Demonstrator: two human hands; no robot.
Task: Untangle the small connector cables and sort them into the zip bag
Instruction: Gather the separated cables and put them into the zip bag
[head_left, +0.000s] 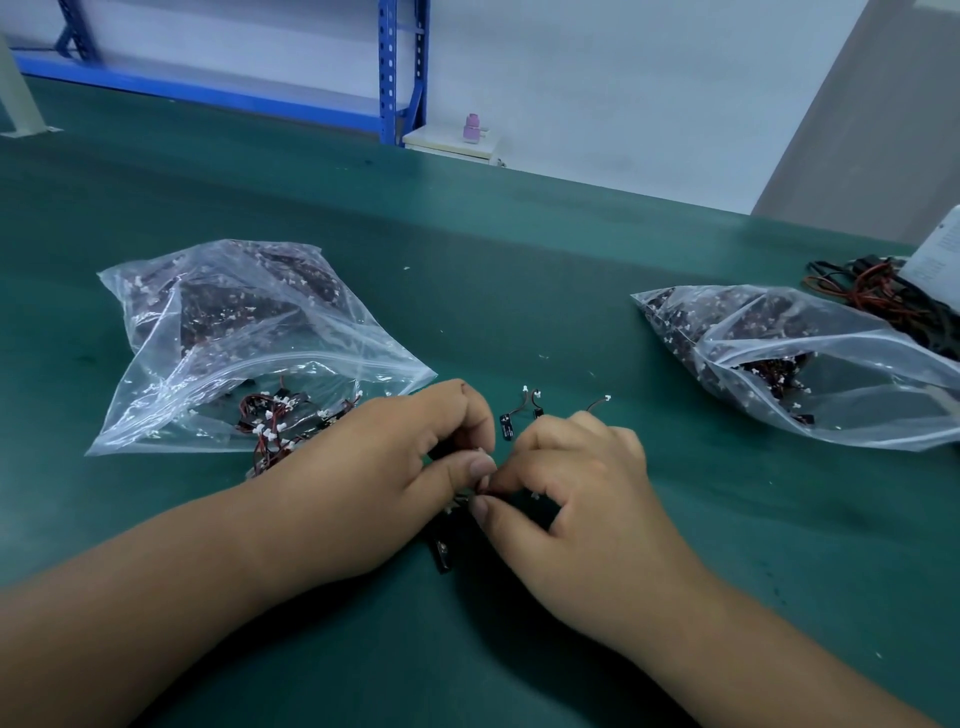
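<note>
Green desk (519, 234) under the hands (415, 467) | blue steel shelving (395, 67) far beyond, to their left | small white cabinet (447, 143) straight beyond | white wall (623, 78) behind | grey panel (857, 130) far right

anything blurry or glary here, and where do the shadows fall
Head view: the blue shelf behind is soft; the left zip bag and right zip bag carry pale sheen veiling their contents; soft shadow falls on the green mat under the left hand and right hand pinching connector cables.
</note>
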